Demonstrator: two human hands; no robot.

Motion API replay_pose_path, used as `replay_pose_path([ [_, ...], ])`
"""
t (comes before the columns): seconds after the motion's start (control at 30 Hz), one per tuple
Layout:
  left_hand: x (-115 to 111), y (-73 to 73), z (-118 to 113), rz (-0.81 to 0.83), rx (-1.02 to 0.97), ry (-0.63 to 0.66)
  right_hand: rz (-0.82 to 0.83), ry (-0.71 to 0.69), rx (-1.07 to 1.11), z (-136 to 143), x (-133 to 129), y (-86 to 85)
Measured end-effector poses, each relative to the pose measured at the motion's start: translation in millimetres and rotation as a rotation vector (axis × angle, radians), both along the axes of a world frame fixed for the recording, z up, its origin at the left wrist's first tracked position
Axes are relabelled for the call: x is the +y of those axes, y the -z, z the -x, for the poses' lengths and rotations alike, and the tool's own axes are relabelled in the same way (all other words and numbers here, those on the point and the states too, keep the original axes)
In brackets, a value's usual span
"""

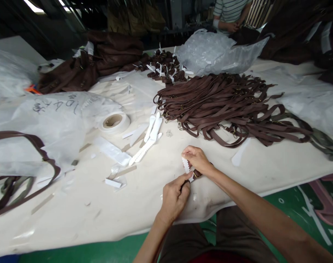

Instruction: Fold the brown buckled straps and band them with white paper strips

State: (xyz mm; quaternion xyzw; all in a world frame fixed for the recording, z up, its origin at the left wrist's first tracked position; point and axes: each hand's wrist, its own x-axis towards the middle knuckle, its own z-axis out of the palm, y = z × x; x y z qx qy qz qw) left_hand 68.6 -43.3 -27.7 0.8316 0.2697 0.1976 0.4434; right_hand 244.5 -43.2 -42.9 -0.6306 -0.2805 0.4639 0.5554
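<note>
- One broad cream-covered table (pixel 144 202) fills most of the view, its near edge above a green floor (pixel 100 252); a pink piece of furniture (pixel 324 204) stands at the right.
- Many long brown straps (pixel 218 106) with small metal clips lie heaped beyond the hands; a tangle of shorter brown pieces (pixel 165 60), several with white strips on them, lies farther back.
- Clear plastic packaging (pixel 207 51) sits behind the straps, and dark brown bags (pixel 100 60) rest at the far left.
- Across the table, a person in a striped top (pixel 232 11) has both hands close together.
- Left of centre are a white roll (pixel 115 123) and a small stack of white notched strips (pixel 150 138), with flat scraps around them.
- Between the two hands, just above the table's near part, is a white strip (pixel 186 165) with a toothed edge, beside a small brown piece (pixel 197 174) with a gold-coloured metal part.
- The right hand (pixel 197 159) pinches the strip's upper end between thumb and fingers.
- The left hand (pixel 176 195) is closed, its thumb against the lower end of the strip; its fingertips are partly hidden.
</note>
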Motion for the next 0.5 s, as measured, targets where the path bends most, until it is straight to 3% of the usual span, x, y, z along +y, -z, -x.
replay_pose_path([
  [0.23, -0.2, 2.8, -3.6, 0.073, 0.020, -0.082, -0.063, -0.005, -0.002, -1.1, -0.6, -1.9],
  [0.4, 2.9, 1.8, -4.1, 0.043, 0.038, -0.018, -0.067, 0.015, -0.050, 3.4, 1.6, -7.9],
  [0.5, 5.9, -1.3, 7.9, 0.080, -0.003, 0.064, -0.084, -0.019, -0.083, 2.8, -7.0, -19.5],
])
